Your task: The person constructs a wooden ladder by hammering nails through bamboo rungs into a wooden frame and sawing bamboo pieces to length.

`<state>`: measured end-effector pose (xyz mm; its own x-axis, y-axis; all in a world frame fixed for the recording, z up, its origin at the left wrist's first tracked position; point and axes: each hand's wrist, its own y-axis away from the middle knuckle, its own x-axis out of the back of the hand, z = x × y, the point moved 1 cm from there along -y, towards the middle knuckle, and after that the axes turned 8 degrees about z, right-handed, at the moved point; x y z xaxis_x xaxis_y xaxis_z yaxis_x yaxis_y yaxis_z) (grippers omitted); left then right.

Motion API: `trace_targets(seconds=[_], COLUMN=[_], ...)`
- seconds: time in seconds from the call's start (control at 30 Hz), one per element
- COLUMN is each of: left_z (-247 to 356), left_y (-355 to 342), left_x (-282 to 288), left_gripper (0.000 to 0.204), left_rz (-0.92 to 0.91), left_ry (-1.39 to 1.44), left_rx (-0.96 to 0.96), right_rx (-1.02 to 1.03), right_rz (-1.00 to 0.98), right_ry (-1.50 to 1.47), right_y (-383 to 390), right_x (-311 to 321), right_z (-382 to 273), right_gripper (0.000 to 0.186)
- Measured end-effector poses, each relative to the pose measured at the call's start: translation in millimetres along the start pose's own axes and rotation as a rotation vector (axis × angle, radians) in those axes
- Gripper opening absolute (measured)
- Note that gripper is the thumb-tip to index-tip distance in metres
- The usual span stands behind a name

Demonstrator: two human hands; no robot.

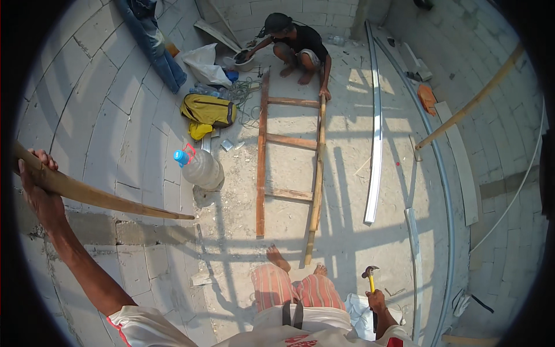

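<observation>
At the left, my left hand point(45, 194) is wrapped round a bamboo pole point(110, 194), whose thin end slants down to the base of the block wall. My right hand point(377, 302), low and to the right, grips a claw hammer point(370, 277) by its yellow handle, head up. On the floor ahead of me lies a wooden ladder-like frame point(292, 140) with reddish rungs; a length of bamboo point(317, 194) runs along its right side. My bare feet are just short of the frame's near end.
A person point(298, 49) squats at the frame's far end, one hand on it, the other at a basin point(245, 62). A large water bottle point(199, 168) and yellow bag point(208, 111) stand left. Metal channels point(374, 133) lie right; another bamboo pole point(471, 101) leans there.
</observation>
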<state>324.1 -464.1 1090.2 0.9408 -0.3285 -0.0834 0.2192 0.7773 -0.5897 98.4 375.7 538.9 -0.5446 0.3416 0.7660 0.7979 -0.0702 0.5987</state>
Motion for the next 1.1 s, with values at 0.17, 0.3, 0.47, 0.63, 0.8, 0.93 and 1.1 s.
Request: trace_targets(seconds=[0.17,0.3,0.47,0.63,0.8,0.93,1.1], left_z=[46.8,30.2,42.6,8.4,-6.3,-24.0,-49.4], left_y=[72.6,125.9,177.0,234.1,274.3,307.3,346.7], left_x=[-77.6,-170.8,-196.4,-220.1,-256.2,-269.4,-275.1], left_gripper=[0.040,0.046,0.046,0.050,0.048,0.046,0.046], left_rz=[0.031,0.034,-0.032,-0.071,-0.138,-0.219,-0.287], left_ry=[-0.287,-0.349,-0.337,-0.247,-0.131,-0.085,-0.183], left_rx=[-0.007,0.014,0.133,0.360,0.498,0.629,0.696], right_rx=[-0.011,-0.106,-0.255,-0.367,-0.350,-0.312,-0.246], right_rz=[-0.152,0.001,-0.144,-0.135,-0.110,-0.114,-0.141], right_ry=[-0.076,-0.034,-0.184,-0.277,-0.287,-0.287,-0.280], right_y=[32.8,30.2,50.7,54.4,47.6,40.4,17.3], right_x=[15.5,24.6,58.8,76.4,81.6,75.9,57.5], right_z=[21.9,136.6,144.1,165.9,165.2,144.4,105.5], right_gripper=[0.032,0.036,0.029,0.031,0.031,0.032,0.032])
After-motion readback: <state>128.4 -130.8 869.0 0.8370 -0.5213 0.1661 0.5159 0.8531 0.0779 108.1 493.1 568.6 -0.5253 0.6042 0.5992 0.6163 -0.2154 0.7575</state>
